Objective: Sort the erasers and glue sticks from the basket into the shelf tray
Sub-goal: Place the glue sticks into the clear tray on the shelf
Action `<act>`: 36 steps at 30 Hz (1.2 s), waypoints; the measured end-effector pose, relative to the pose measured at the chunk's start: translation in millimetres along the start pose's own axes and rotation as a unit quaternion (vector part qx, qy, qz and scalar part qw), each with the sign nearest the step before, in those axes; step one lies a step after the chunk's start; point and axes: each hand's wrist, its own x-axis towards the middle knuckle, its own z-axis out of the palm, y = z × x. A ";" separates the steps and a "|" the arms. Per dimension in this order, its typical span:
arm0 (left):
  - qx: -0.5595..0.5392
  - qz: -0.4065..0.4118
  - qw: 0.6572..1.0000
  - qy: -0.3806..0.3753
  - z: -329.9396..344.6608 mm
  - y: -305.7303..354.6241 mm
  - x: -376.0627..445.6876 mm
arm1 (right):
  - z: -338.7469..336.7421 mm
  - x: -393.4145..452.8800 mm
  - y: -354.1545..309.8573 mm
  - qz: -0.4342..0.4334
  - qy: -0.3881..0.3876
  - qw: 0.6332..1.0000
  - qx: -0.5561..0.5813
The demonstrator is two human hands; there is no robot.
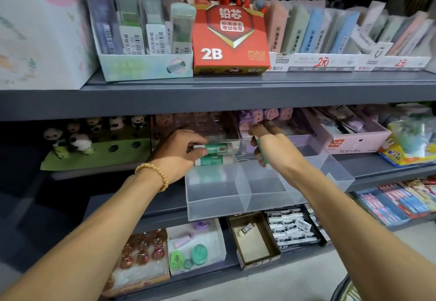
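Observation:
A clear plastic shelf tray [236, 197] with dividers juts out from the middle shelf. My left hand [179, 152] grips green and white glue sticks [217, 149] lying at the tray's back left; one more glue stick [210, 175] lies lower in the same compartment. My right hand [271, 145] holds another green glue stick [260, 153] upright over the tray's middle, its fingers curled round it. The basket is mostly out of view.
The upper shelf carries a red 2B lead box [230, 41] and boxes of erasers. Panda figures [77, 140] stand left of the tray, a pink box [354, 140] to its right. Below it are black and white eraser packs [292, 227] and a brown box [254, 239].

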 end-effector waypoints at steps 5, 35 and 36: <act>0.059 0.032 0.998 -0.008 4.8 -8.9 9.5 | -7.1 1.5 4.7 0.008 0.053 0.996 0.074; -0.227 -0.163 0.953 0.113 -19.0 36.5 -56.1 | 24.4 4.7 2.8 -0.109 -0.011 0.967 -0.228; -0.236 -0.164 0.951 0.110 -19.6 46.6 -63.1 | 16.2 -4.4 2.3 -0.116 0.000 0.970 -0.214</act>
